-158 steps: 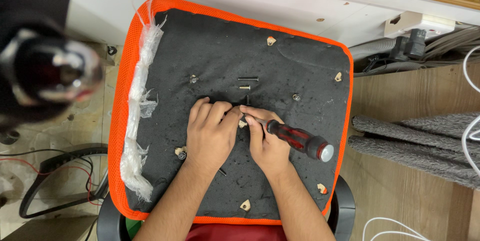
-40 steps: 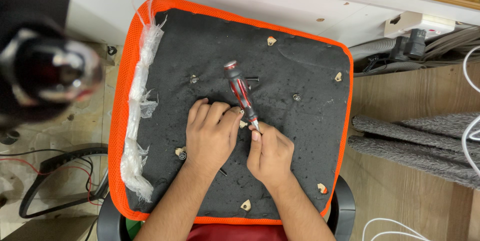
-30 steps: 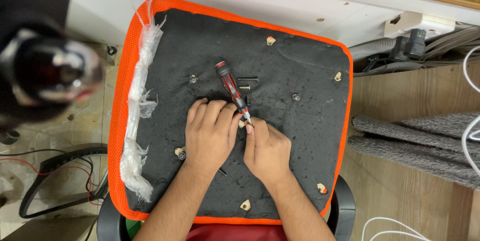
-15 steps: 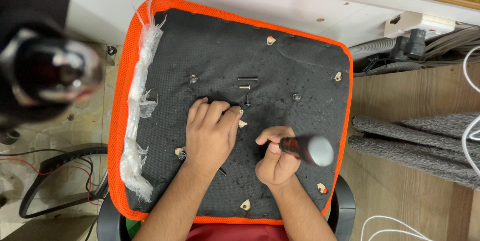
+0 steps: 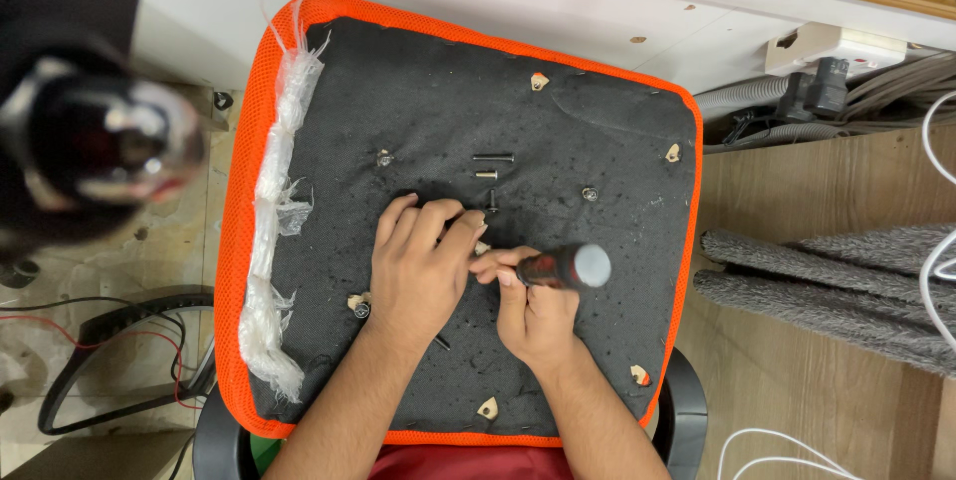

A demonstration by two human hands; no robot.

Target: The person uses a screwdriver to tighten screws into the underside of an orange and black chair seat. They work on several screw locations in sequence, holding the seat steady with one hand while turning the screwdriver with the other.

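red-handled screwdriver [image 5: 560, 267] – right hand [image 5: 533, 309] seemingly gripping

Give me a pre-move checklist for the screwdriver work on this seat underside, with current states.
1. Right hand has a firm grip on the screwdriver: ok.
2. Left hand lies flat on the black seat underside, steadying it: ok.
3. Screwdriver tip seated in a screw: cannot tell, fingers hide it.
4. Loose screws lie apart from both hands: ok.
5. Seat rests level on the chair below: cannot tell.
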